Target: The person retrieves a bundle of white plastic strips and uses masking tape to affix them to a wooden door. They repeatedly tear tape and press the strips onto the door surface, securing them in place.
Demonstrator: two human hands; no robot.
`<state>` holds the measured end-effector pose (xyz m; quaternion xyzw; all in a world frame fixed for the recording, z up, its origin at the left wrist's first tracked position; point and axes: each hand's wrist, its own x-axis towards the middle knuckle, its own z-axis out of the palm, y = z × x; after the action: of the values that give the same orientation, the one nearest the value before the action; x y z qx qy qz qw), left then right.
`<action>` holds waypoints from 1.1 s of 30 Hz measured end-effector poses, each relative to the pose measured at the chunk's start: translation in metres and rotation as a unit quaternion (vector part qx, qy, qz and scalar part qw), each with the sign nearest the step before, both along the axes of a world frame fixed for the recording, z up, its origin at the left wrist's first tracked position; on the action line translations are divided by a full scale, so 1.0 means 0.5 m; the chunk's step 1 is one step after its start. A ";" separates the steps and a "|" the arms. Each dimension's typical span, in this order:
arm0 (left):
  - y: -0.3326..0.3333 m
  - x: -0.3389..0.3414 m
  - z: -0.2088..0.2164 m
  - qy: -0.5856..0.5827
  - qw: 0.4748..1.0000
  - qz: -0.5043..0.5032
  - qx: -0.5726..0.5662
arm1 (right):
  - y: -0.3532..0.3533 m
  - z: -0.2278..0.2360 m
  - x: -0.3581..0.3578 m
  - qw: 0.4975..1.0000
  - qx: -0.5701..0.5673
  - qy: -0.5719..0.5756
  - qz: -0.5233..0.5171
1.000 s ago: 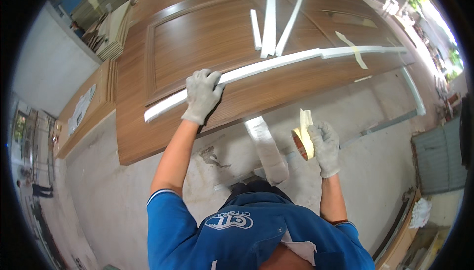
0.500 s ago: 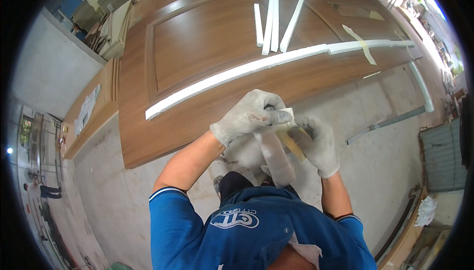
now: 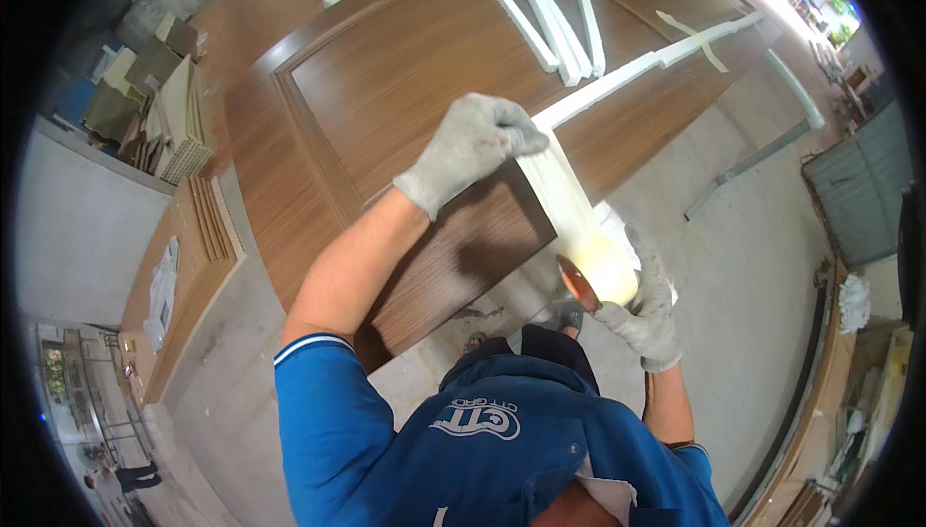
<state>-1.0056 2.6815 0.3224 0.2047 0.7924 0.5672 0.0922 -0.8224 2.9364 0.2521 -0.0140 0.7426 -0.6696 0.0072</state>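
Note:
My left hand (image 3: pixel 477 146), in a grey work glove, pinches the free end of a pale tape strip (image 3: pixel 558 189) above the door's near edge. The strip runs taut down to a tape roll (image 3: pixel 610 267) with a brownish core. Wrapped round that roll is my gloved right hand (image 3: pixel 648 323), lower and to the right. Beneath lies a brown panelled wooden door (image 3: pixel 386 93). A long white strip (image 3: pixel 617 83) lies along it, partly hidden by my left hand and the tape. A yellowish piece of tape (image 3: pixel 709 50) crosses that strip toward its far end.
Several loose white strips (image 3: pixel 555 21) lie on the door. Another hangs off its far right corner beside a grey metal bar (image 3: pixel 748 170). Stacked brown boards (image 3: pixel 183 276) stand at left, with cut panels (image 3: pixel 178 122) behind. A person (image 3: pixel 135 477) is far off at lower left.
My hands have drawn apart, the left up over the door, the right down, with a length of tape pulled out between them. The view has turned and shifted.

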 end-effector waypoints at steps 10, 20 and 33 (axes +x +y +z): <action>-0.182 -0.156 -0.097 0.059 0.975 0.184 -0.112 | -0.053 -0.011 0.064 0.992 0.089 -0.063 -0.070; -0.172 -0.106 -0.104 0.190 0.867 0.260 -0.380 | -0.064 -0.148 -0.033 0.982 0.129 -0.100 0.093; 0.018 0.019 -0.118 0.143 0.935 -0.069 -0.316 | -0.096 -0.172 -0.050 0.991 0.104 -0.081 -0.035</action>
<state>-0.9962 2.6904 0.2636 0.2980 0.9195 0.2447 0.0764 -0.8474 2.8884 0.1662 0.0672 0.8051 -0.5876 0.0451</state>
